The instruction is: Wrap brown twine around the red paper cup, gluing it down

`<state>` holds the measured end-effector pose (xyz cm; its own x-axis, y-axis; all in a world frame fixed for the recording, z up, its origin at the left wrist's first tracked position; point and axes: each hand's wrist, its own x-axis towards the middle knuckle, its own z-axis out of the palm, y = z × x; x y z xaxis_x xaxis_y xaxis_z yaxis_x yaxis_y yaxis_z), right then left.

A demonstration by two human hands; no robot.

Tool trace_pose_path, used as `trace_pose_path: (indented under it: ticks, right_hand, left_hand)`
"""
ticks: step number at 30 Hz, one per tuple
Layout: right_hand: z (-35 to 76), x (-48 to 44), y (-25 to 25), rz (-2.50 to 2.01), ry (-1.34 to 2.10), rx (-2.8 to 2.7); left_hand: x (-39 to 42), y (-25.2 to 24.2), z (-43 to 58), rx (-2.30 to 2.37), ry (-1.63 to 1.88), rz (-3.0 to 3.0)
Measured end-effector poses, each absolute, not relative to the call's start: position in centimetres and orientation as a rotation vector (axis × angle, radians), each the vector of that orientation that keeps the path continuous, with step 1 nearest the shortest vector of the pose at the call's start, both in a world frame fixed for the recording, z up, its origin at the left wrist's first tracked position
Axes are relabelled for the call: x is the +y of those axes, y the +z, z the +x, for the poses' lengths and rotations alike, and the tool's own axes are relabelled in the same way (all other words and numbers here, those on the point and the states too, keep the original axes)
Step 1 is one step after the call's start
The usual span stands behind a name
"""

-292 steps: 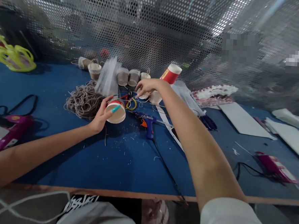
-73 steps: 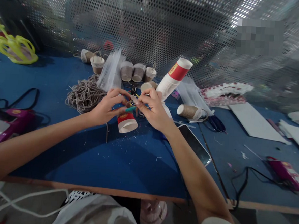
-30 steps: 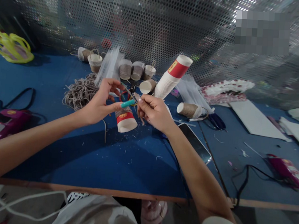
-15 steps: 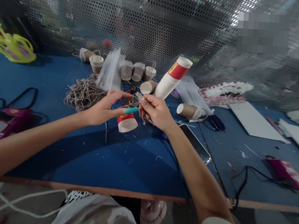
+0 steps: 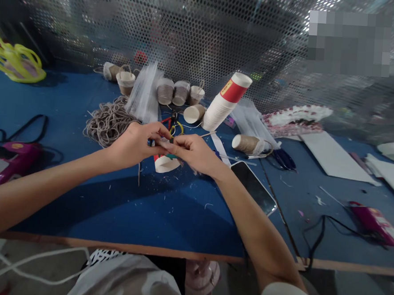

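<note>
**Close finger work over a crowded blue table (image 5: pixel 128 223)**

The phone (image 5: pixel 254 186) lies beside the right forearm; a careless sweep of that arm could nudge it. The left hand (image 5: pixel 135 146) and right hand (image 5: pixel 195 152) meet at the fingertips, apparently pinching something pale; I cannot tell what, or which hand has it. Just below is the red-and-white cup (image 5: pixel 167 165), tilted, mouth toward the person; too hard a press could crease its rim or roll it. Past the left hand, the heap of cord (image 5: pixel 107 122) could snag a finger, and farther back the leaning stack of cups (image 5: pixel 221 108) could topple if bumped.

Fingers cover the cup's upper part. The frame cuts off a purple device (image 5: pixel 11 165), and the right hand hides most of a blue object (image 5: pixel 216 154). Behind, the red-and-yellow-handled tool (image 5: pixel 178 128) shows only partly; the perforated sheet (image 5: pixel 177 35) blurs everything beyond.
</note>
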<state>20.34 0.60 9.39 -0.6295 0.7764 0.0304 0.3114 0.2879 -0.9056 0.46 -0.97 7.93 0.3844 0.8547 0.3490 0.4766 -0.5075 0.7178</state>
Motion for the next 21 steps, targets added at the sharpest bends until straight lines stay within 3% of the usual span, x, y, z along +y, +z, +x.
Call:
trace_pose_path:
  ticks: [9, 16, 21]
  right_hand:
    - [20.5, 2.0, 8.0, -0.932, 1.418, -1.92]
    - [19.8, 2.0, 7.2, -0.844, 1.703, -1.922]
    - [19.6, 1.9, 7.1, -0.822, 1.624, -1.846]
  left_hand:
    - [-0.1, 7.6, -0.2, 1.197, 1.008, 2.147]
    - [-0.1, 8.1, 0.1, 1.182, 0.943, 2.076]
    - [0.2, 7.5, -0.1, 1.112, 0.942, 2.092]
